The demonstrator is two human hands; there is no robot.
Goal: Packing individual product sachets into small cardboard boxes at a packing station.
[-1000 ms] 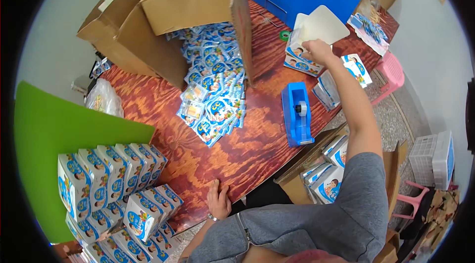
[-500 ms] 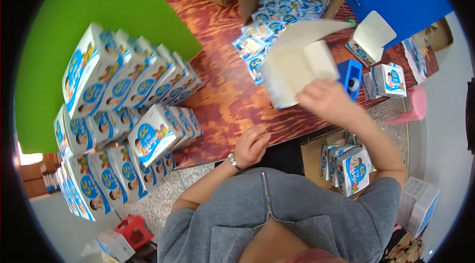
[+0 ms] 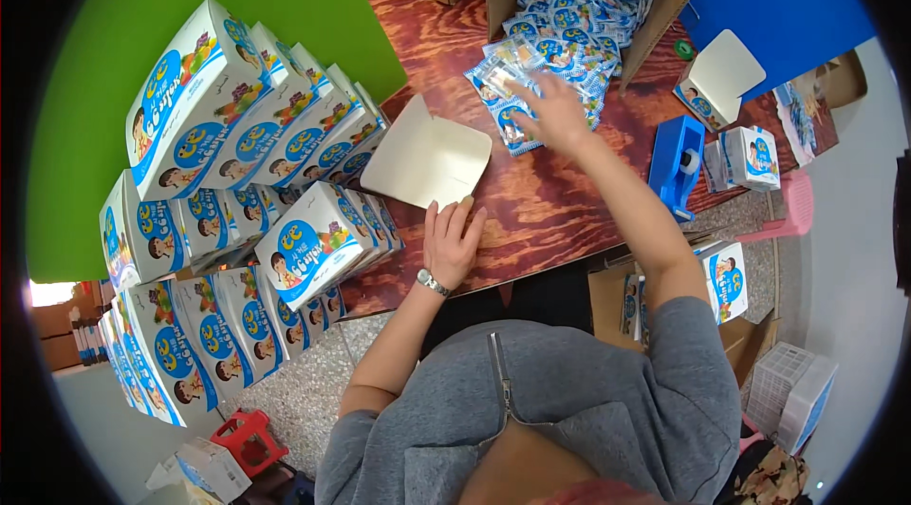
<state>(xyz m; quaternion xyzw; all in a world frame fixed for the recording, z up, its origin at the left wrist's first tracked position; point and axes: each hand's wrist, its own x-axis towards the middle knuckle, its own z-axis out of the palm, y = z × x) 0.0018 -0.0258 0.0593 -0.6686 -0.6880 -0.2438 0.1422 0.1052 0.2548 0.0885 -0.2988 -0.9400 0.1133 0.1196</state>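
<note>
A white carton (image 3: 427,161) stands on the table with its lid flap up and its pale inside showing. Against its near edge rest the spread fingers of my left hand (image 3: 453,241), not wrapped round it. Over the near end of a heap of small blue-and-white sachets (image 3: 574,30) reaches my right hand (image 3: 558,116), slightly blurred, fingers apart. I see nothing in its grasp. The heap spills onto the table from a brown cardboard box (image 3: 664,16) lying on its side.
Stacked printed cartons (image 3: 199,144) rise at the left beside a green panel (image 3: 85,125). A blue tape dispenser (image 3: 676,168), another open carton (image 3: 716,83) and a closed carton (image 3: 754,158) occupy the right. Below the table edge, a cardboard box (image 3: 612,306) holds more cartons.
The open carton has moved from my right hand to the table's left, beside my left hand. My right hand has let go of it and moved up to the sachets.
</note>
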